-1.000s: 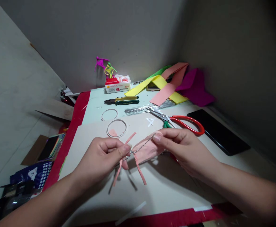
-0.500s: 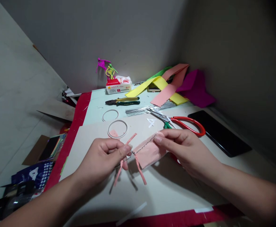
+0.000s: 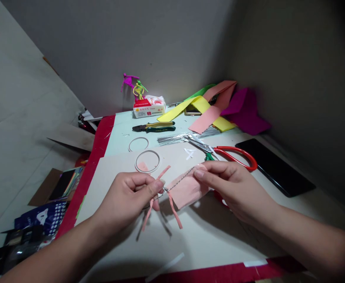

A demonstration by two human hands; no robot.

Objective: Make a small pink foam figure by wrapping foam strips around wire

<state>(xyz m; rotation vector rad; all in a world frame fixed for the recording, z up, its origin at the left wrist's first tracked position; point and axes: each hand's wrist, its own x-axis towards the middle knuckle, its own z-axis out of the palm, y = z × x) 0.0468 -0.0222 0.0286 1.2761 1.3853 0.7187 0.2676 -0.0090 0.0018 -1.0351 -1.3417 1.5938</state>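
Observation:
Between thumb and fingers, my left hand (image 3: 138, 192) pinches a twisted wire frame with pink paper strips (image 3: 174, 210) wound on its limbs. A twisted wire (image 3: 178, 182) runs from it toward the right, lying along the upper edge of a piece of pink crepe paper (image 3: 188, 190). My right hand (image 3: 227, 182) is closed on the paper's upper right corner, with the wire's end at the thumb. Both hands hold this work above the table, and the part of the frame under my left fingers is hidden.
Pliers (image 3: 154, 126), tape rings (image 3: 147, 161), wires (image 3: 172, 139), red-handled scissors (image 3: 234, 153) and a black phone (image 3: 275, 167) lie beyond my hands. Farther back are crepe paper strips (image 3: 213, 114) and a tissue pack (image 3: 149, 108) with small wire figures (image 3: 138, 90) on it. Walls stand close behind.
The upper edge of the pink paper has shifted slightly against the twisted wire, so less paper shows above it. Both hands keep their grip; the view has moved only slightly.

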